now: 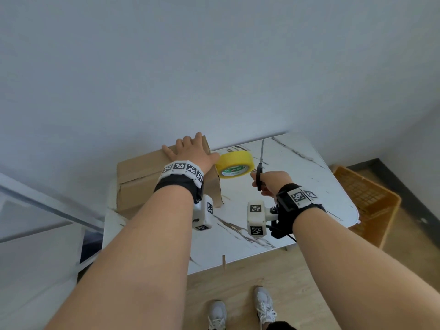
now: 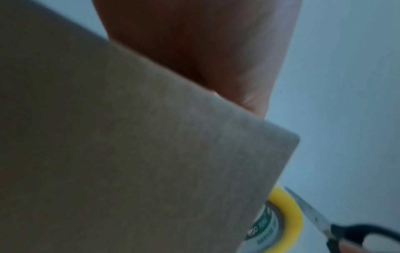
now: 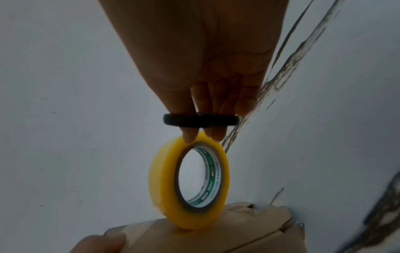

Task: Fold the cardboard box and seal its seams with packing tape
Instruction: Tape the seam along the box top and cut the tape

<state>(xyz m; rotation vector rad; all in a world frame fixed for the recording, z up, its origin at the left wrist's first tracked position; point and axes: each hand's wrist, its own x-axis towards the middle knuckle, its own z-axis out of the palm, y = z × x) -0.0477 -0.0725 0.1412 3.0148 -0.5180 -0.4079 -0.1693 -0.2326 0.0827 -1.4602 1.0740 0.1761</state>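
A brown cardboard box [image 1: 140, 172] stands at the left of the marble table [image 1: 297, 198]. My left hand [image 1: 190, 148] lies flat on its top with fingers spread, near the right edge; the left wrist view shows the palm [image 2: 205, 51] over a cardboard panel [image 2: 129, 154]. A yellow roll of packing tape [image 1: 234, 164] stands on edge against the box's upper right side [image 3: 189, 181]. Whether it hangs by tape I cannot tell. My right hand [image 1: 271, 184] grips black-handled scissors [image 1: 261, 160], blades closed and pointing away, just right of the roll. Its fingers pass through the handle loops [image 3: 201, 119].
An orange plastic crate [image 1: 366, 201] sits on the wooden floor beyond the table's right end. The wall rises directly behind the box. A small cardboard scrap [image 1: 223, 260] hangs at the table's front edge. A glass panel [image 1: 35, 210] lies to the left.
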